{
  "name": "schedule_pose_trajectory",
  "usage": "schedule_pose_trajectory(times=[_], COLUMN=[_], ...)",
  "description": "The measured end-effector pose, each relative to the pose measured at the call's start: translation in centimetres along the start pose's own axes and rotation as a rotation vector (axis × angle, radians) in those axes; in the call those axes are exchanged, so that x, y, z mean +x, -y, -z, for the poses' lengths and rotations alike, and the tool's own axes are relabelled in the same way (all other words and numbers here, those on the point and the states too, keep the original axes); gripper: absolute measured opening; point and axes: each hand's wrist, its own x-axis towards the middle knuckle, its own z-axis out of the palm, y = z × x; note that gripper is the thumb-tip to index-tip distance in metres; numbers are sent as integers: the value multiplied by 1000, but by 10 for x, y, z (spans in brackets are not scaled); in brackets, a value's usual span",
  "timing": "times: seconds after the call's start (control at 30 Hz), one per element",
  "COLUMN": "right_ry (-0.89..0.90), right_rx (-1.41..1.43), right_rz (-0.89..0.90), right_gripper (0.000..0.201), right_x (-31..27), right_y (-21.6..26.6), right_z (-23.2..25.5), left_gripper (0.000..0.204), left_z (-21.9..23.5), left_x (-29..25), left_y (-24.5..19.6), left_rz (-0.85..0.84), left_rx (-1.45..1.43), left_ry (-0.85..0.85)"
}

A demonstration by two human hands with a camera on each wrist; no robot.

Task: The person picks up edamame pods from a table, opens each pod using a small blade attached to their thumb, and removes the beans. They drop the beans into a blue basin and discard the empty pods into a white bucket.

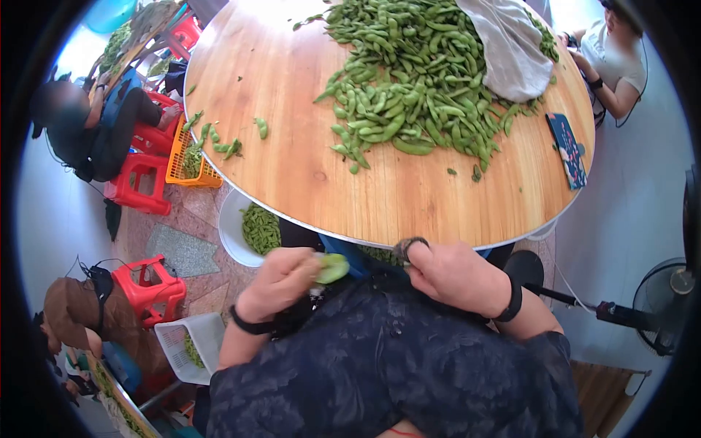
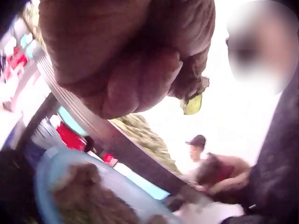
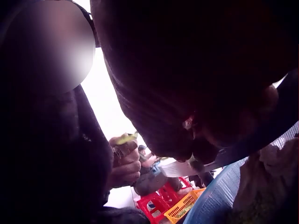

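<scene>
Near my lap, my left hand (image 1: 281,283) pinches a green soybean pod (image 1: 332,269) that sticks out past its thumb and fingertips. In the left wrist view the end of the pod (image 2: 192,104) shows beyond the dark fingertips. My right hand (image 1: 458,276) is held apart from it at the table's front edge, fingers curled, with a dark loop (image 1: 418,242) at the index finger. Deep shade covers the right hand (image 3: 187,93) in its own wrist view, and I cannot tell what lies between its fingertips. A large pile of pods (image 1: 409,87) covers the far part of the round wooden table (image 1: 277,146).
A pale cloth (image 1: 507,51) lies over the pile; a dark patterned card (image 1: 567,150) sits at the right edge. Below the table stand a white bucket (image 1: 232,226) of pods and a blue basket (image 3: 210,200). Red stools (image 1: 150,288), seated people and a fan (image 1: 664,292) surround me.
</scene>
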Motion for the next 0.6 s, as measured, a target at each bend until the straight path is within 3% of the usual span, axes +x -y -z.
schedule_pose_trajectory(times=[0.07, 0.1, 0.13, 0.2, 0.3, 0.43, 0.5, 0.53, 0.6], right_ry=[62, 0, -63, -72, -159, -222, -238, -226, -336], right_rx=[-4, -38, -72, -71, -163, -292, -289, -300, 67], right_rz=[-12, -24, -37, -81, -51, -82, -122, -119, -87], right_gripper=[15, 14, 13, 11, 11, 16, 21, 21, 23], right_x=[5, 11, 20, 49, 102, 137, 138, 134, 121], right_y=[-1, -3, -6, -17, -22, -34, -37, -40, -40], right_z=[8, 13, 19, 28, 27, 5, 7, 11, 14], left_gripper=[15, 11, 10, 16, 23, 22, 20, 20, 19], left_z=[23, 38, 47, 65, 68, 55, 45, 39, 27], left_x=[-17, -27, -33, -44, -51, -45, -37, -32, -17], left_y=[16, 39, 36, 65, 62, 48, 42, 37, 25], left_rz=[58, 62, 114, -87, 29, 55, -169, -168, -223], left_rx=[146, 158, 384, 748, 832, 795, 560, 544, 246], left_ry=[-300, -408, -478, -656, -756, -801, -735, -741, -494])
